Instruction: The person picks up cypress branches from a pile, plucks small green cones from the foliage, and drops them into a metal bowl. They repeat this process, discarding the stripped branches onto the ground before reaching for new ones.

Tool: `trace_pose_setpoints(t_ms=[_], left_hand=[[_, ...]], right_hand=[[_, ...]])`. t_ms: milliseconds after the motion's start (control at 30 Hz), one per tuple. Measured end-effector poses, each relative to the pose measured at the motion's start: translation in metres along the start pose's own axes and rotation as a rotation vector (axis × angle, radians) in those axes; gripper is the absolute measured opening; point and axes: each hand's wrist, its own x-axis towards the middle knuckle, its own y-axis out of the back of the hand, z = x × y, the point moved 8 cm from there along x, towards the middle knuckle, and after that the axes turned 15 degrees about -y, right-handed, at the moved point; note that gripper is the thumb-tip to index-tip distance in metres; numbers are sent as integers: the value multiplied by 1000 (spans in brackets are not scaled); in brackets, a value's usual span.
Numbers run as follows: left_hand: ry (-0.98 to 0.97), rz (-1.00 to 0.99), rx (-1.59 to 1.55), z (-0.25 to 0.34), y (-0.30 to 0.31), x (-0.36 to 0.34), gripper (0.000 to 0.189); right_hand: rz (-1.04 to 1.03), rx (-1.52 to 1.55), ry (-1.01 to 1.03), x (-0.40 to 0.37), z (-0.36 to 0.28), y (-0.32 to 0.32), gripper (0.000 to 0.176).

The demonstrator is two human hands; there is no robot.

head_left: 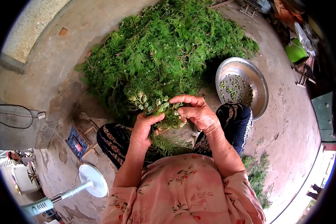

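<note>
While clasping sprigs (166, 144) in left hand (140, 130), probes with right hand (201, 114), pinch unclear. Has cones (231, 92) dotting basin (260, 87), heap (160, 56) unfinished alongside.

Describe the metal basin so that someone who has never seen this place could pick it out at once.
Start from the big heap of green branches on the floor. At its lower right, just beyond the person's right knee, sits the round, silvery basin. Small green pods lie scattered inside, and its shiny metal sets it apart from the bright green container farther right.
</note>
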Motion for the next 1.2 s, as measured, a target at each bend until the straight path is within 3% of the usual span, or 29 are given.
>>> trace_pose_setpoints(t_ms=[100, 433, 700, 733, 767, 833, 900, 1000, 1133, 1200], left_hand=[[-10, 26, 8, 2, 3, 0, 20], [-59, 33, -23, 1, 1, -1, 18], [-116, 28, 25, 4, 2, -5, 17], [-150, 88, 20, 7, 6, -6, 17], [-185, 148, 16, 10, 10, -8, 17], [-173, 103, 4, 15, 8, -9, 18], [-204, 120, 48, 15, 10, -6, 17], [-202, 109, 27, 12, 8, -2, 13], [-192, 93, 51, 12, 6, -2, 13], [-171, 89, 36, 6, 9, -1, 14]], right_hand=[[11, -86, -18, 5, 8, 5, 33], [50, 94, 14, 7, 11, -2, 24], [235, 301, 39, 10, 21, 18, 21], [137, 459, 156, 16, 15, 27, 23], [191, 468, 210, 14, 10, 43, 24], [147, 482, 213, 9, -1, 43, 16], [148, 457, 168, 5, -2, 35, 14], [-42, 443, 56, 11, 6, 12, 17], [-11, 388, -22, 14, 21, 5, 21], [81, 201, -7, 15, 22, 2, 20]])
